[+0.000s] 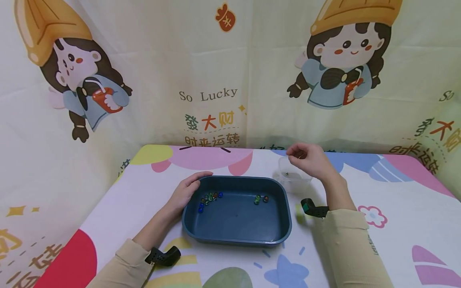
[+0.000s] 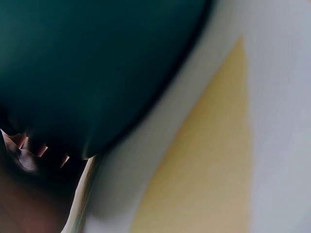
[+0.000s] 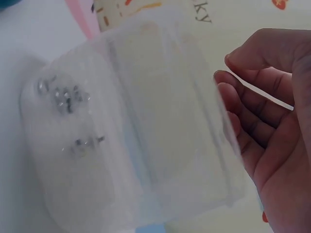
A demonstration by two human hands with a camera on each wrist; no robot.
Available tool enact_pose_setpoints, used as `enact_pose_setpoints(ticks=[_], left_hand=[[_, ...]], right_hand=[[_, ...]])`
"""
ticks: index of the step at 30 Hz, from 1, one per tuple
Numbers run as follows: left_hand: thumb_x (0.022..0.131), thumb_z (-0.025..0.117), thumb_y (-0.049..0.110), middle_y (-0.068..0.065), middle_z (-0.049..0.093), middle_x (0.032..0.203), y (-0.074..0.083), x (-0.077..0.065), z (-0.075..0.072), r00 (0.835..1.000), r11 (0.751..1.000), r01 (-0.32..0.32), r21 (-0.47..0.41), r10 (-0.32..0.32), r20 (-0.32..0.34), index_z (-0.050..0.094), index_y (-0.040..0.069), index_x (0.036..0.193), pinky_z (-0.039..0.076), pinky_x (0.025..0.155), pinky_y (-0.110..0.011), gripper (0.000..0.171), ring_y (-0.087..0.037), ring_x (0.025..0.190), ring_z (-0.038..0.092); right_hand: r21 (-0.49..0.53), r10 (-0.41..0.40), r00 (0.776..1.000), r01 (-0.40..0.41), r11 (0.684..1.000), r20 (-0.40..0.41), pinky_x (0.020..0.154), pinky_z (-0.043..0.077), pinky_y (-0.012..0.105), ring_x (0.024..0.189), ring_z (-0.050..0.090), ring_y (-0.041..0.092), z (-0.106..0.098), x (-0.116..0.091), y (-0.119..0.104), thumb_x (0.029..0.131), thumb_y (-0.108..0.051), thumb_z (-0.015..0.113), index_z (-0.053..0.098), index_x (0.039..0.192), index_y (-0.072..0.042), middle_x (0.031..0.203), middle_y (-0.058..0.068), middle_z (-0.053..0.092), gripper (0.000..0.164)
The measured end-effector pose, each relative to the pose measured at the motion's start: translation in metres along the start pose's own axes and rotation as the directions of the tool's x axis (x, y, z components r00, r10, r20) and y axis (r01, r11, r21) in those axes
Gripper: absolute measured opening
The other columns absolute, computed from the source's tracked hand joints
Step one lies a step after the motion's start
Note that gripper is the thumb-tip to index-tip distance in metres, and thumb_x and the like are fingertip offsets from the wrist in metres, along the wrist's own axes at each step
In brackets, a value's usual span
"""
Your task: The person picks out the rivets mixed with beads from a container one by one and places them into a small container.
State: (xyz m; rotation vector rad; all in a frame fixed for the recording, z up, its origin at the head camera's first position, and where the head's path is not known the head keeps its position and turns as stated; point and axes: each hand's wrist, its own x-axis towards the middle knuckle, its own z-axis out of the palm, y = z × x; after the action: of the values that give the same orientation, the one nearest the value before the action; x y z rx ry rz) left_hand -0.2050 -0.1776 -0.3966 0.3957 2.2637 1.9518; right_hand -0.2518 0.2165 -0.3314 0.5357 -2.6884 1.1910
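Note:
A dark blue rectangular basin [image 1: 234, 226] stands on the table, with glass marbles [image 1: 210, 197] in blue, green and brown grouped at its left back. Several more marbles [image 1: 257, 199], green and brown, lie toward its right side. My left hand [image 1: 185, 194] holds the basin's left back corner by the rim. Beyond the basin's right back corner is a clear plastic container [image 1: 293, 182] with small shiny pieces [image 3: 68, 97] in its bottom. Over its right side is my right hand [image 1: 311, 160], fingers loosely bent at the container's edge; a gap shows between thumb and index finger [image 3: 226, 76].
A patterned cloth covers the table [image 1: 230, 266]. Close behind its far edge hangs a printed curtain [image 1: 162, 60]. Black wrist cameras, one on the left wrist [image 1: 165, 256] and one on the right [image 1: 315, 209], stick out beside the basin.

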Motion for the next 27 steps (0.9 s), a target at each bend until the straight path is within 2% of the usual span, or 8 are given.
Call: enact_pose_setpoints(ticks=[5,10,17,27], left_hand=[[0.103,0.031,0.005,-0.017,0.051,0.146,0.000,-0.001,0.000,1.000,1.000,0.000,0.002,0.000,0.000,0.053,0.000,0.143,0.035,0.112,-0.049,0.045,-0.035,0.131,0.049],[0.103,0.031,0.006,-0.017,0.052,0.146,0.000,-0.003,0.001,1.000,1.000,-0.001,0.012,0.001,-0.003,0.053,0.000,0.143,0.035,0.112,-0.050,0.046,-0.035,0.131,0.049],[0.104,0.031,0.007,-0.018,0.052,0.145,0.001,-0.004,0.002,1.000,1.000,0.011,-0.030,-0.011,0.015,0.052,0.001,0.144,0.037,0.111,-0.048,0.045,-0.034,0.129,0.051],[0.104,0.030,0.007,-0.017,0.051,0.147,0.002,-0.004,0.003,1.000,1.000,0.018,-0.013,-0.018,0.006,0.052,0.001,0.144,0.037,0.111,-0.048,0.046,-0.034,0.131,0.050]], right_hand=[[0.037,-0.005,1.000,0.006,0.999,-0.028,0.076,0.051,0.028,0.088,0.062,0.026,-0.001,0.000,-0.008,0.097,-0.012,0.063,0.069,0.109,-0.002,0.101,0.013,0.068,0.017],[0.074,-0.044,0.998,0.047,0.996,-0.036,0.075,0.051,0.023,0.087,0.061,0.027,-0.002,0.000,-0.017,0.097,-0.011,0.064,0.068,0.109,0.000,0.101,0.013,0.068,0.018],[0.094,-0.133,0.991,0.136,0.986,-0.035,0.072,0.050,0.025,0.084,0.059,0.025,0.001,0.001,-0.031,0.096,-0.011,0.064,0.069,0.108,0.000,0.097,0.011,0.067,0.016],[0.154,-0.236,0.972,0.236,0.959,-0.018,0.071,0.050,0.029,0.079,0.060,0.023,0.009,0.004,-0.054,0.093,-0.006,0.067,0.071,0.103,-0.003,0.092,0.007,0.067,0.012]])
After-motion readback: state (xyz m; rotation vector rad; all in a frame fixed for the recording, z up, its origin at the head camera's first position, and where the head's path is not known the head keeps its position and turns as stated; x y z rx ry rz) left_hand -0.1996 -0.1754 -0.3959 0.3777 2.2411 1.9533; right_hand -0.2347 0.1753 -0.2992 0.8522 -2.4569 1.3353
